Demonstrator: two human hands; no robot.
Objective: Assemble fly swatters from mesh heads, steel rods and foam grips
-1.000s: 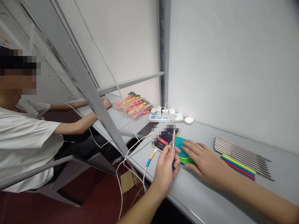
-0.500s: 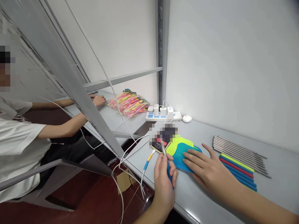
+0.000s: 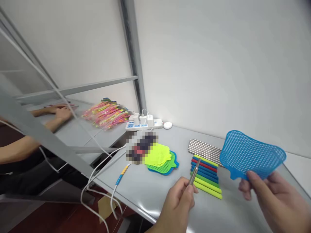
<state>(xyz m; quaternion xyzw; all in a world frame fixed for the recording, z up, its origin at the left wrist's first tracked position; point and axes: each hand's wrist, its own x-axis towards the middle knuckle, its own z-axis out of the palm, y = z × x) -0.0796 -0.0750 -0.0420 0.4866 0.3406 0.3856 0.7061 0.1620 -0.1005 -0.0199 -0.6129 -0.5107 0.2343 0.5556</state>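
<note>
My left hand [image 3: 178,202] is closed around a thin metal rod [image 3: 195,172], whose tip points up over a row of coloured handle sleeves [image 3: 206,176]. Raised above the grey table [image 3: 155,191], my right hand [image 3: 274,199] pinches the lower edge of a blue mesh swatter head [image 3: 251,155]. Several more swatter heads, yellow on green on blue, lie stacked [image 3: 161,158] to the left of the sleeves. Bare metal rods [image 3: 205,149] lie in a row behind the sleeves.
A blurred phone [image 3: 141,147] with a charging cable [image 3: 120,174] lies beside the stack. A white power strip [image 3: 143,123] sits by the wall. A pile of bright packets [image 3: 107,113] and another person's arms [image 3: 51,113] are on the neighbouring table at the left.
My right hand lifted a blue swatter head off the stack and carried it up to the right. My left hand moved right with the rod. The camera turned right.
</note>
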